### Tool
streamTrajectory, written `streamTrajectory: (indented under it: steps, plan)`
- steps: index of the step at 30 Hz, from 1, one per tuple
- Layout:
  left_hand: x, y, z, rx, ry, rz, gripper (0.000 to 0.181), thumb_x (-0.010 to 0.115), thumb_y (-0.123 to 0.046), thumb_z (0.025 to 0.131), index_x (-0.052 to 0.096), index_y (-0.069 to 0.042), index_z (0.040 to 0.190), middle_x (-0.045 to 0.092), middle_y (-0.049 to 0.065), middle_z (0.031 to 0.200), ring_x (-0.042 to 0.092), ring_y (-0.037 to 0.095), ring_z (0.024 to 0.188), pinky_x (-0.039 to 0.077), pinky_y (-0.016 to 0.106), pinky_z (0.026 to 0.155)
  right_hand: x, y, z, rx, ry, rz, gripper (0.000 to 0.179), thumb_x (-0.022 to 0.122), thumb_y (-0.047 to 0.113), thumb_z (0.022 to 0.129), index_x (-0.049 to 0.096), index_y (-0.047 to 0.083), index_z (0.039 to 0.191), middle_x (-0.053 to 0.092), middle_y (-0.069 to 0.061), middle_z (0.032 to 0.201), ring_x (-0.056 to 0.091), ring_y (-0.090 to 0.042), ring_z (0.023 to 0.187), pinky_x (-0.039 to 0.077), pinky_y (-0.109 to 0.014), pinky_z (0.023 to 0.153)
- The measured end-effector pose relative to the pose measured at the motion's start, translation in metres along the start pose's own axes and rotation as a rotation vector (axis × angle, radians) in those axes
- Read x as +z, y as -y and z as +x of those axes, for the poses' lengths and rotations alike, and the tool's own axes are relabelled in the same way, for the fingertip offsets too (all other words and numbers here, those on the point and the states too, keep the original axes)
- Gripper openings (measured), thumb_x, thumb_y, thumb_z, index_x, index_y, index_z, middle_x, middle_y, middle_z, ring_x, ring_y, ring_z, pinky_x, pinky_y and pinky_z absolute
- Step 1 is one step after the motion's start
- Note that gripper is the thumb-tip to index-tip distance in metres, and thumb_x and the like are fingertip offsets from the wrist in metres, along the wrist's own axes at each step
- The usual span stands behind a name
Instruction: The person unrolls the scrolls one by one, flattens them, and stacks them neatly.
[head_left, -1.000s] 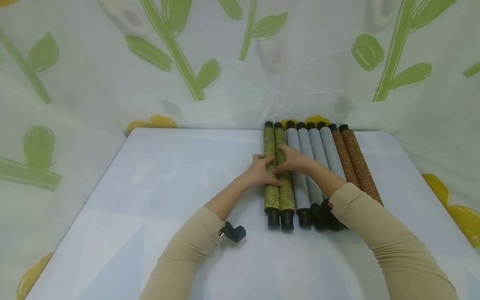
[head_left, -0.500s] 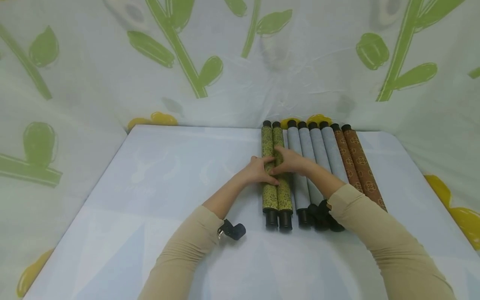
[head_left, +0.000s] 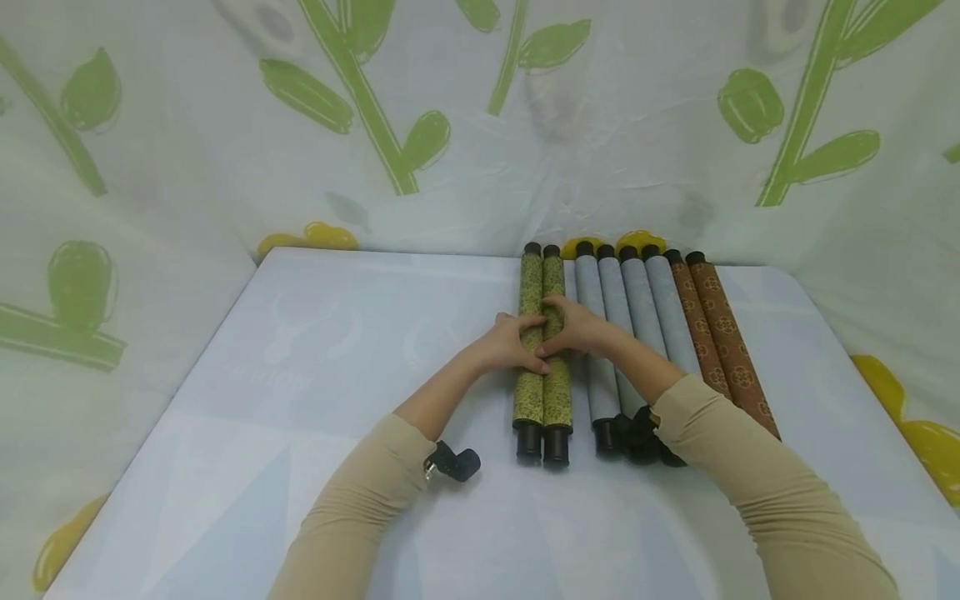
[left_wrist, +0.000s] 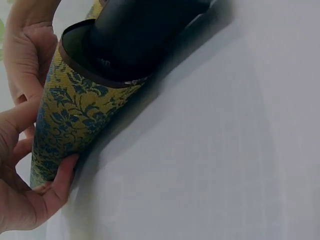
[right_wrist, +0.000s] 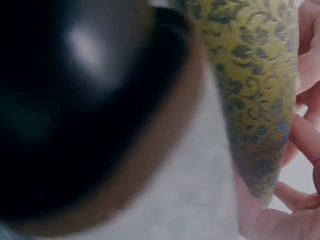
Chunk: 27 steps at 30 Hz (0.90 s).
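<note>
Two rolled scrolls in yellow-green floral cloth with black end knobs lie side by side on the white table. My left hand (head_left: 506, 343) grips the left yellow scroll (head_left: 528, 396) around its middle, with fingers and thumb on either side. In the left wrist view, the fingertips curl under the patterned cloth (left_wrist: 80, 112). My right hand (head_left: 579, 327) grips the right yellow scroll (head_left: 557, 398), its thumb close to the left hand's. The right wrist view shows fingers around the floral scroll (right_wrist: 257, 75), with a grey scroll's blurred dark end knob (right_wrist: 75, 100) in front.
Just right lie several pale grey scrolls (head_left: 598, 367), partly hidden by my right forearm. Beyond them are two brown patterned scrolls (head_left: 723, 325). The white table (head_left: 337, 333) stretches to the left; a leaf-printed curtain (head_left: 495, 167) hangs behind it.
Both hands have slid the two yellow scrolls to the left together. The gap between them and the grey scrolls has widened, most at the near ends.
</note>
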<state>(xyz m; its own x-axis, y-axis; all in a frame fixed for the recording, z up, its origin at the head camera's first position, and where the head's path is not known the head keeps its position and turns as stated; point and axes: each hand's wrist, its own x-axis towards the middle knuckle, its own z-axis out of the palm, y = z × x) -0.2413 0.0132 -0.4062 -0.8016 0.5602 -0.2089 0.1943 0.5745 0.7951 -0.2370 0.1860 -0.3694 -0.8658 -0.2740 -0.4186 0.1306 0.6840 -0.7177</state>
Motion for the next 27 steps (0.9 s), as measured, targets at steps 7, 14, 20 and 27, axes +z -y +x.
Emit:
streamTrajectory:
  steps: [7, 14, 20, 27]
  plan:
    - [-0.004, 0.006, -0.005, 0.009, -0.028, -0.043, 0.086, 0.083, -0.031, 0.071, 0.040, -0.023, 0.145, 0.025, 0.024, 0.145, 0.029, 0.030, 0.129, 0.036, 0.048, 0.101, 0.005, 0.001, 0.000, 0.004, -0.028, 0.057, 0.096, 0.076, 0.015, 0.079, 0.013, 0.011, 0.151, 0.011, -0.022, 0.155, 0.042, -0.042, 0.122, 0.053, -0.043, 0.073]
    - [-0.007, 0.011, -0.009, 0.000, -0.055, -0.077, 0.085, 0.083, -0.031, 0.071, 0.041, -0.021, 0.144, 0.020, 0.024, 0.146, 0.026, 0.031, 0.132, 0.036, 0.048, 0.102, 0.011, 0.006, 0.004, -0.020, -0.039, 0.061, 0.095, 0.077, 0.016, 0.078, 0.016, 0.012, 0.151, 0.014, -0.020, 0.155, 0.047, -0.036, 0.110, 0.052, -0.036, 0.064]
    - [-0.010, 0.014, -0.015, -0.004, -0.080, -0.074, 0.086, 0.084, -0.030, 0.070, 0.042, -0.019, 0.144, 0.023, 0.025, 0.143, 0.029, 0.032, 0.129, 0.038, 0.048, 0.101, 0.016, 0.008, 0.009, -0.040, -0.043, 0.060, 0.094, 0.078, 0.015, 0.077, 0.019, 0.013, 0.150, 0.015, -0.019, 0.155, 0.044, -0.036, 0.115, 0.051, -0.035, 0.064]
    - [-0.016, 0.019, -0.022, -0.002, -0.090, -0.048, 0.086, 0.084, -0.031, 0.069, 0.042, -0.019, 0.143, 0.026, 0.024, 0.141, 0.031, 0.031, 0.128, 0.037, 0.048, 0.101, 0.022, 0.015, 0.011, -0.040, -0.029, 0.084, 0.095, 0.079, 0.013, 0.077, 0.019, 0.013, 0.150, 0.016, -0.019, 0.155, 0.038, -0.038, 0.127, 0.052, -0.040, 0.076]
